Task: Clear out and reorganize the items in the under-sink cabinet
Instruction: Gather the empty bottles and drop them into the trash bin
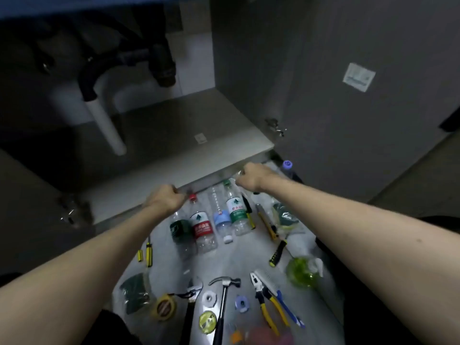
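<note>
Both bare arms reached straight out. The left hand (166,198) and right hand (251,176) were curled tight, but what they held could not be seen. Empty clear plastic bottles (202,226) lay below the open grey under-sink cabinet (174,155).

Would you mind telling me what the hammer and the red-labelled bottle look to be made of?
Hammer: the head looks like polished steel, since it glints; the handle is black, perhaps rubber-coated. Red-labelled bottle: clear thin plastic, see-through, with a printed wrap.
</note>
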